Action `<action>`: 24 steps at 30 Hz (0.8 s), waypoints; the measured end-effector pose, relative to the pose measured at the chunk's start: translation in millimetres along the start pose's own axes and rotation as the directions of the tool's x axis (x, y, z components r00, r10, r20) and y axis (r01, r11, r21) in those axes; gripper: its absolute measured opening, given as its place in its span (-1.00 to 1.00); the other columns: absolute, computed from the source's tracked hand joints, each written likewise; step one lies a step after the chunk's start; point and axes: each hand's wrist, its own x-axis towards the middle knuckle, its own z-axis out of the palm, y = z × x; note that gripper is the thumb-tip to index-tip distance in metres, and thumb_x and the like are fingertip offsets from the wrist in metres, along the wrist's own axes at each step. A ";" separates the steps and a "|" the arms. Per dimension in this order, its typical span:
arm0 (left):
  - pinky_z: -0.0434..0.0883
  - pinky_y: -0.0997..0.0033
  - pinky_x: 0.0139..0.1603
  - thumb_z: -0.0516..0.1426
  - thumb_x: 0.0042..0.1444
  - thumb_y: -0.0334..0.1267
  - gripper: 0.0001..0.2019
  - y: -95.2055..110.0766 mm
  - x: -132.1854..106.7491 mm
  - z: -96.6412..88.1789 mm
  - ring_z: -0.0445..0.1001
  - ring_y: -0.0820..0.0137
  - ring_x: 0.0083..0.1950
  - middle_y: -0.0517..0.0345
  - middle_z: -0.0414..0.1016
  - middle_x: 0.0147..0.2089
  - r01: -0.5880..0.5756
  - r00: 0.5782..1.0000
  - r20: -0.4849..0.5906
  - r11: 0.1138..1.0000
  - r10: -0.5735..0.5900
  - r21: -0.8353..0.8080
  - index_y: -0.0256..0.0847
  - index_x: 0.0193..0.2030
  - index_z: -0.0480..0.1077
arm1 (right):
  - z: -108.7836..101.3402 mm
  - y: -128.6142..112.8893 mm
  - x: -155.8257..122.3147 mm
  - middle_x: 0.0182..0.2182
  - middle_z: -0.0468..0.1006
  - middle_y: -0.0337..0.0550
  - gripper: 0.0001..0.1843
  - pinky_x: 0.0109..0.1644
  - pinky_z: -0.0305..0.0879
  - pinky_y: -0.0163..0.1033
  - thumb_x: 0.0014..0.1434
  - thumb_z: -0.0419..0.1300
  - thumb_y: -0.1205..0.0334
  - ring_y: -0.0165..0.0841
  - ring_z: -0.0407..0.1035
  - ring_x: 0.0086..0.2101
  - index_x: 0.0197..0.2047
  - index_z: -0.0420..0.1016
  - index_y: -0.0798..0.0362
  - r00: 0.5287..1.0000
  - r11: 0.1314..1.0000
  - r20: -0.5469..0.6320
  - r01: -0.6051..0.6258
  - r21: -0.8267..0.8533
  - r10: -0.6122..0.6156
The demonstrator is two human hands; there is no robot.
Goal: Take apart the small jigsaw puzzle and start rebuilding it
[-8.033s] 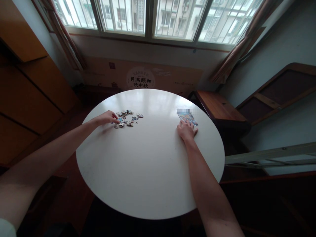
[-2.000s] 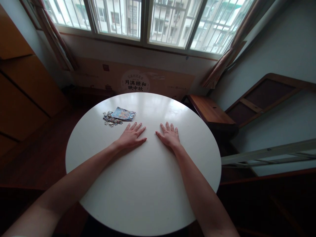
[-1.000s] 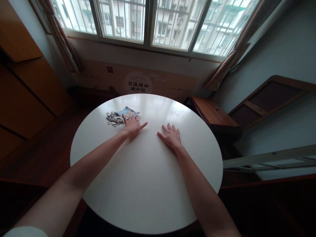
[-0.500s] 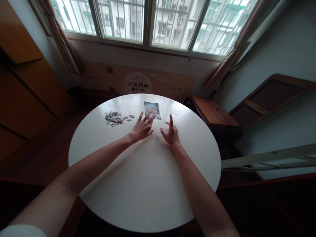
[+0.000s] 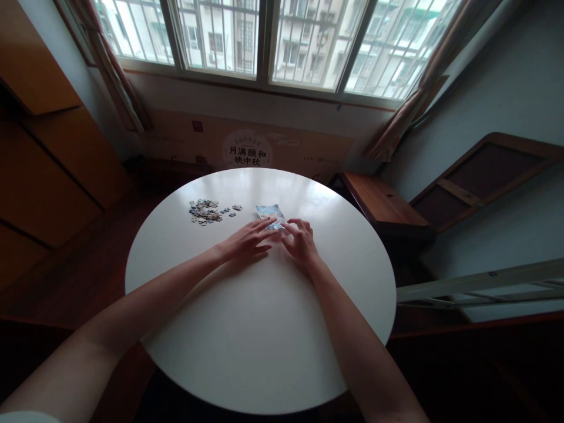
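Observation:
A small blue picture card [image 5: 268, 211] lies flat on the round white table [image 5: 264, 329], past its middle. My left hand [image 5: 247, 242] is stretched flat, with its fingertips on the card's near left edge. From the right, my right hand [image 5: 302, 243] touches the card's near right corner with curled fingers. Neither hand lifts the card. A loose heap of jigsaw pieces [image 5: 205, 211] sits to the left of the card, apart from both hands.
A wooden side table [image 5: 379, 202] stands right of the round table. A cardboard box with printed characters [image 5: 247, 150] leans under the barred window. Wooden cabinets [image 5: 48, 164] fill the left, and a wooden frame [image 5: 484, 176] leans on the right wall.
The card left the puzzle heap, went to the table's far middle, and now lies nearer me. Both hands have closed in on it from either side.

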 end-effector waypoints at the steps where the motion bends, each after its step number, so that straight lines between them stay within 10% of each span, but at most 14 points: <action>1: 0.04 0.08 0.48 0.02 0.33 -0.06 -0.48 -5.6 -5.2 -0.9 -0.04 0.17 0.51 -0.07 -0.02 0.51 0.051 0.999 -0.011 0.998 -0.051 0.034 -0.16 0.38 0.21 | 0.3 -1.3 -0.3 0.16 0.41 -0.12 -0.58 0.24 0.08 -0.08 0.31 0.06 0.02 -0.17 0.18 0.15 0.15 0.51 -0.13 0.999 1.000 0.032 0.025 0.002 -0.025; 5: -0.16 -0.02 0.50 -0.05 0.34 -0.02 -0.46 -35.3 -29.0 -9.6 -0.18 0.12 0.54 -0.09 -0.08 0.52 0.356 0.934 -0.079 0.918 -0.347 0.173 -0.20 0.38 0.22 | 1.0 0.4 1.1 0.19 0.41 -0.13 -0.56 0.27 0.01 0.01 0.34 -0.01 -0.11 -0.14 0.19 0.16 0.09 0.54 -0.16 0.993 0.994 0.088 -0.066 -0.085 0.073; 11: -0.17 -0.32 0.41 -0.03 0.18 0.28 -0.17 -80.5 -67.2 -33.1 -0.32 -0.19 0.52 -0.18 -0.21 0.54 0.789 0.612 -0.132 0.589 -0.780 0.174 -0.18 0.47 0.01 | 2.7 19.3 4.9 0.28 0.31 -0.04 -0.48 0.37 -0.14 0.15 0.37 -0.10 -0.06 -0.10 0.10 0.26 0.23 0.40 -0.04 0.954 0.942 0.030 -0.291 -0.169 0.300; 15: -0.07 -0.28 0.39 -0.08 0.11 0.42 -0.04 -103.9 -78.3 -36.9 -0.19 -0.23 0.50 -0.27 -0.12 0.52 0.857 0.508 -0.075 0.495 -0.858 0.145 -0.20 0.49 -0.04 | 5.4 21.5 5.4 0.34 0.22 -0.04 -0.42 0.41 -0.27 0.23 0.38 -0.13 -0.07 -0.08 0.00 0.33 0.33 0.27 -0.01 0.941 0.932 0.064 -0.317 -0.179 0.332; 18: -0.05 -0.21 0.40 -0.14 0.11 0.45 -0.02 -120.5 -75.6 -33.5 -0.08 -0.18 0.49 -0.27 -0.09 0.51 0.863 0.493 -0.010 0.487 -0.870 0.135 -0.23 0.49 -0.04 | 5.8 20.3 5.8 0.37 0.17 -0.05 -0.40 0.42 -0.31 0.25 0.38 -0.13 -0.08 -0.07 -0.05 0.35 0.36 0.22 0.00 0.935 0.928 0.079 -0.329 -0.175 0.346; 24: -0.05 0.01 0.44 -0.19 0.24 0.30 -0.14 -141.9 -56.6 -21.0 -0.03 0.01 0.49 -0.25 0.02 0.48 0.776 0.623 0.080 0.628 -0.778 0.060 -0.37 0.45 0.04 | 4.5 19.9 7.2 0.40 0.12 -0.02 -0.36 0.41 -0.32 0.28 0.37 -0.11 -0.09 0.01 -0.12 0.38 0.38 0.20 0.04 0.919 0.915 0.081 -0.370 -0.160 0.385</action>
